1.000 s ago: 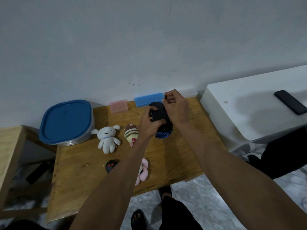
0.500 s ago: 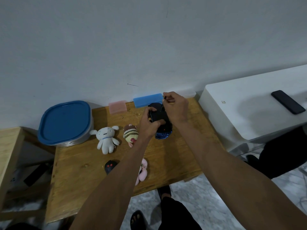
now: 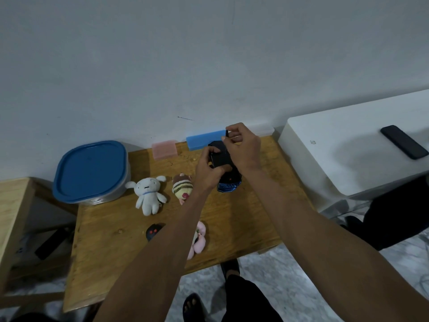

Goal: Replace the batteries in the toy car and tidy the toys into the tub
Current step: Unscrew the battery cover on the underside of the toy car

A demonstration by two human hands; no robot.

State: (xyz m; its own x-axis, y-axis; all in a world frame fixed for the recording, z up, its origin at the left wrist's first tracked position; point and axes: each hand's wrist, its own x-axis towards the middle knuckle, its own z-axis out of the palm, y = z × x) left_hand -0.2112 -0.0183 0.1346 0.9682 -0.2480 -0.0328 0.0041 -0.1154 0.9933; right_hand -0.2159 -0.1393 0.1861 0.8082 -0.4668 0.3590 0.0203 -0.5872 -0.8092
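The toy car (image 3: 226,180), black with a blue front, is held above the far middle of the wooden table (image 3: 111,228). My left hand (image 3: 207,170) grips its left side. My right hand (image 3: 242,147) is over the car, with its fingertips pinching a thin black tool that stands upright on the car's dark underside. The tub (image 3: 91,171), grey with a blue lid on, stands at the table's far left corner. A white plush (image 3: 148,194), a striped plush (image 3: 182,187), a black toy with red dots (image 3: 153,231) and a pink plush (image 3: 199,240) lie on the table.
A pink box (image 3: 163,149) and a blue box (image 3: 204,139) lie against the wall. A white cabinet (image 3: 348,154) at the right carries a black phone (image 3: 404,141). A lighter wooden table (image 3: 14,212) stands at the left. Feet in sandals show below the table's near edge.
The hands and the car stay in nearly the same place. My right hand's fingers have shifted a little on the thin tool.
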